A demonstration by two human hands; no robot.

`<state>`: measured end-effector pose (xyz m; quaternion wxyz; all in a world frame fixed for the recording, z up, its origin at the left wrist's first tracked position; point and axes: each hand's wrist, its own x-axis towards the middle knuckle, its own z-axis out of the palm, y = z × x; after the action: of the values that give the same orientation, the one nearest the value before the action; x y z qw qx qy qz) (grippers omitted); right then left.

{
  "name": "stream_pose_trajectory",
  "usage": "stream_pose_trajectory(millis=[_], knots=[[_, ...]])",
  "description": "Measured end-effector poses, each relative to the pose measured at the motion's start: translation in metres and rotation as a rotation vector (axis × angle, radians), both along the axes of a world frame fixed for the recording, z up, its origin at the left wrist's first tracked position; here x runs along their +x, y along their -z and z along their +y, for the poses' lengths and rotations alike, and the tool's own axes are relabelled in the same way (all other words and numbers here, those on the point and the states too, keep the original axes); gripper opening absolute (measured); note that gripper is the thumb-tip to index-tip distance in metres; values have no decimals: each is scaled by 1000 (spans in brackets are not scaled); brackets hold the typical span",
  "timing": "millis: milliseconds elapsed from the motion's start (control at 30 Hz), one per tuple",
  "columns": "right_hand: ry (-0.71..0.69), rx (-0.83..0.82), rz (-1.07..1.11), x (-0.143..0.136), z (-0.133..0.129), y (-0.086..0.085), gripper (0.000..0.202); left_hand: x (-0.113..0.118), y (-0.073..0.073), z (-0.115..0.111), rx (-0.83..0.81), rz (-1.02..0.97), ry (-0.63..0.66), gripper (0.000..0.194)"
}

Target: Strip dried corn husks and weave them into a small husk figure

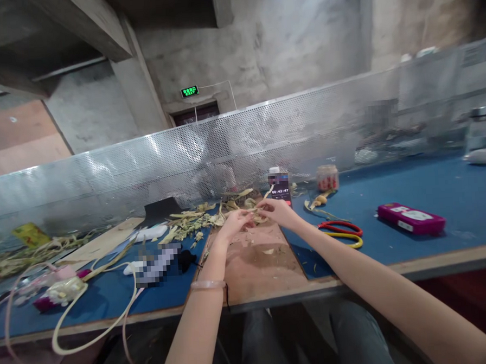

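My left hand [237, 224] and my right hand [276, 212] are close together above a brown board [267, 265] on the blue table. The fingers of both are pinched on a thin, pale strip of dry plant [253, 209], partly hidden by the fingertips. Dry leaves and stalks [238, 199] lie on the board just behind my hands. More pale green dried plant pieces [188, 224] are heaped to the left. A phone [280, 191] showing a running timer stands upright behind my right hand.
To the right lie red and yellow looped handles [343, 229] and a purple packet [411, 219]. A jar [327, 178] stands near the perforated metal divider [184, 152]. At left, a pale cable [57, 333] hangs over the table edge by a plastic-wrapped bundle [63, 291].
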<state>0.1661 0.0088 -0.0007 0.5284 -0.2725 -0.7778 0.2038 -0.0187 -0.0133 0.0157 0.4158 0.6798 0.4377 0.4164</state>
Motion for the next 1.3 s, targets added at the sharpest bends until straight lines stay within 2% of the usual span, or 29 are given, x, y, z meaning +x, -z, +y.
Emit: stream_pose_trajectory(millis=[133,233,433,600,833,1100,1300], knots=[[0,-12,35,-1,2,0,24,1,-1,-2,-74,-112,43,34],[-29,22,34,-1,1,-1,23,1,-1,-2,-57,-153,54,28],[-16,110,-3,1,-3,-5,18,4,3,4,18,-223,-5,26],[24,122,18,1,-5,-8,17,5,6,8,49,-294,44,24],[21,213,-62,2,-4,-9,16,3,9,11,55,-263,35,26],[113,148,-21,5,-6,-11,16,3,5,9,75,-195,0,25],[122,128,15,4,-9,-13,16,0,3,5,79,-182,22,25]])
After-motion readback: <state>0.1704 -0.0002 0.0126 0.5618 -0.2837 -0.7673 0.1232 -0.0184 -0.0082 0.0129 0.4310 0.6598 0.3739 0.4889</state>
